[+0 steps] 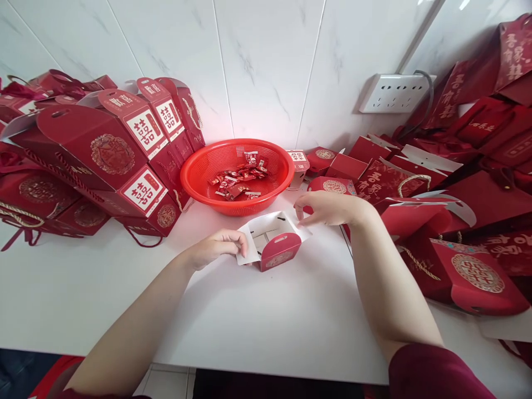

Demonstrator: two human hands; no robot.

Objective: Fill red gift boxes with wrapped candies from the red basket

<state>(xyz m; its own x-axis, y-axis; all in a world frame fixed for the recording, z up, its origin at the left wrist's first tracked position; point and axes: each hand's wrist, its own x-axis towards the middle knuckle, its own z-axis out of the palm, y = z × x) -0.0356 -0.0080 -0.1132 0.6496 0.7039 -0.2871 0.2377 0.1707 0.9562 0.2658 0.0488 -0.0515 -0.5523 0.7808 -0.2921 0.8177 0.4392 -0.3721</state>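
Note:
A small red gift box (279, 252) with its top open sits on the white table in front of me. Its inside is white, and white-lined flaps spread out to the left and right. My left hand (218, 246) pinches the left flap between thumb and fingers. At the right flap, my right hand (328, 209) has its fingers bent in, with thumb and fingertips at the flap's edge. Just behind the box stands a red plastic basket (189, 180), holding small red-wrapped packets (239, 182) in a loose pile.
Stacked red gift boxes (112, 152) with cord handles fill the left side. More red boxes and bags (440, 221) crowd the right, close to my right forearm. A white power strip (397, 93) is on the tiled wall behind the table (266, 321).

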